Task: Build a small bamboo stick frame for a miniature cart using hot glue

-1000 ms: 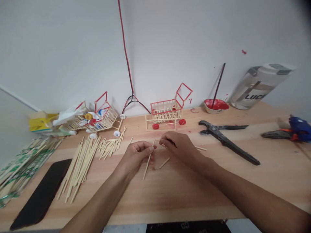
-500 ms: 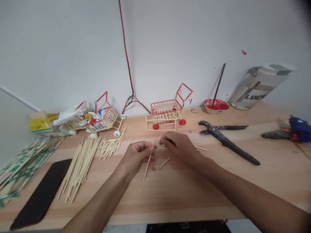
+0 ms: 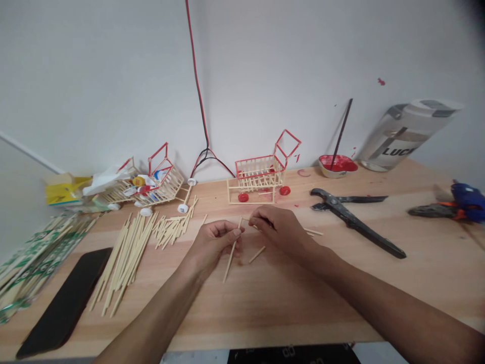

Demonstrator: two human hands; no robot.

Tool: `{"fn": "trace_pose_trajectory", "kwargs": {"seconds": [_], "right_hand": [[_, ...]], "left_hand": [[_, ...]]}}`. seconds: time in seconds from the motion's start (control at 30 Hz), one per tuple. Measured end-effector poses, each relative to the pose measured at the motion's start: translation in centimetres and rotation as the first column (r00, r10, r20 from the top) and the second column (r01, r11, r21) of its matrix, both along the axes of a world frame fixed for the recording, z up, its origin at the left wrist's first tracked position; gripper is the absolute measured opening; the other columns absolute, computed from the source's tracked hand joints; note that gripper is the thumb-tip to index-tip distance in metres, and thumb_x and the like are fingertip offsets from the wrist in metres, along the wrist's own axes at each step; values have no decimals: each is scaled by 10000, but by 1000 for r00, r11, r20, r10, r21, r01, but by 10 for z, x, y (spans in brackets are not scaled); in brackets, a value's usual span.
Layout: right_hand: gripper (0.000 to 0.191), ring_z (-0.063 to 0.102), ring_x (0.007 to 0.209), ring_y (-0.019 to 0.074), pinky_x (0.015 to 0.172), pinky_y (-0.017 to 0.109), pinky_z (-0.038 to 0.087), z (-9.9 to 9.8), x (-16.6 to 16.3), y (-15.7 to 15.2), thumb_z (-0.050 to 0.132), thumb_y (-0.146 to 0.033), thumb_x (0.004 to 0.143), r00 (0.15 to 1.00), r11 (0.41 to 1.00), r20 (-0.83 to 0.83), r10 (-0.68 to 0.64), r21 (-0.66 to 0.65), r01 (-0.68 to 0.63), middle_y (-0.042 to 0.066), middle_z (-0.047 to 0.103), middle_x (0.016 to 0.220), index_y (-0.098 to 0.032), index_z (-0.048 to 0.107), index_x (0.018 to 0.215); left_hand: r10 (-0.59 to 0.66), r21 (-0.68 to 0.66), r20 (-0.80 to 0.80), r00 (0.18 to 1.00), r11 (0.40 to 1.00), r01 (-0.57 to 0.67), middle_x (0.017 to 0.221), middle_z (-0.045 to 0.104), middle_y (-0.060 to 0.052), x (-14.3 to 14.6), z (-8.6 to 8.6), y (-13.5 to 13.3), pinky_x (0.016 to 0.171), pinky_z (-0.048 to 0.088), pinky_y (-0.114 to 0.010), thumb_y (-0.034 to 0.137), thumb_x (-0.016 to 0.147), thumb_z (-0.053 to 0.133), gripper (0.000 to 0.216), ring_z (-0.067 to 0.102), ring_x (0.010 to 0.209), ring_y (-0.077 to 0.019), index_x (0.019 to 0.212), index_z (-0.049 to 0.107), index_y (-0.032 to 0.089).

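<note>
Between thumb and fingers, my left hand (image 3: 217,241) pinches a thin wooden stick (image 3: 229,263) that slants down toward me. My right hand (image 3: 276,225) is closed on a shorter stick (image 3: 245,219), whose end meets the top of the left one. Whether the two are joined there I cannot tell. A loose short stick (image 3: 257,254) lies on the table just below my hands. Right behind them stands a small stick-built shopping cart (image 3: 259,174) with a red rim, red handle and red round wheels.
Piles of long sticks (image 3: 123,263) and short sticks (image 3: 174,227) lie left, beside a black phone-like slab (image 3: 64,303). More small carts (image 3: 162,182) stand behind. At right are black cutters (image 3: 348,215), a red paint dish (image 3: 337,166), a plastic container (image 3: 409,134) and a blue glue gun (image 3: 466,202).
</note>
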State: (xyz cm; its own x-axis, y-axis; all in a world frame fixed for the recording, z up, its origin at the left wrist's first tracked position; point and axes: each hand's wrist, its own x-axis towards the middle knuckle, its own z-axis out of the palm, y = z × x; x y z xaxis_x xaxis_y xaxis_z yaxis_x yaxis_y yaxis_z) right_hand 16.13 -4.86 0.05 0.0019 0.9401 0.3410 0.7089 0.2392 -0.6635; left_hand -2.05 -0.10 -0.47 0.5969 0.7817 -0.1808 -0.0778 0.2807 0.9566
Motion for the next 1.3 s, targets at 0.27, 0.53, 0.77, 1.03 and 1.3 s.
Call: {"fn": "trace_pose_trajectory", "kwargs": {"seconds": [0.27, 0.53, 0.77, 1.03, 1.3], "right_hand": [[182, 533, 655, 111, 616, 220, 347, 1, 0, 0, 517, -158, 870, 1000, 1000, 0, 1, -1, -1, 8, 635, 712, -158, 581, 700], [191, 531, 649, 112, 612, 221, 349, 2, 0, -1, 520, -172, 872, 1000, 1000, -8, 0, -4, 0, 5, 632, 701, -162, 580, 691], [193, 529, 646, 112, 616, 224, 352, 1, 1, -1, 514, -180, 876, 1000, 1000, -9, 10, -11, -10, 4, 629, 700, -161, 582, 696], [196, 540, 654, 118, 617, 227, 359, 2, 0, -1, 504, -177, 877, 1000, 1000, -5, 13, -1, -13, 13, 641, 713, -164, 581, 697], [205, 542, 661, 121, 624, 232, 365, 1, 1, -1, 494, -178, 879, 1000, 1000, 0, 22, 4, -22, 15, 640, 717, -164, 588, 697]], "left_hand": [[-9, 1, -6, 1000, 1000, 9, 606, 615, -22, -1, -1, 0, 493, 445, -200, 277, 711, 740, 213, 554, 509, -91, 788, 662, 94], [-3, 6, 2, 1000, 1000, 3, 605, 616, -25, -1, 0, 0, 502, 447, -205, 272, 713, 737, 208, 554, 514, -93, 785, 660, 92], [-7, 4, -17, 1000, 1000, 7, 606, 612, -23, -1, 1, 0, 494, 441, -199, 276, 711, 738, 213, 550, 512, -89, 786, 660, 92], [-8, 5, -22, 1000, 1000, 8, 613, 620, -31, -1, 1, 0, 491, 434, -206, 293, 703, 744, 238, 556, 516, -97, 793, 656, 92], [-15, 24, -26, 1000, 1000, 16, 612, 616, -29, -2, 1, 0, 475, 418, -199, 310, 711, 737, 242, 543, 500, -91, 784, 654, 95]]}}
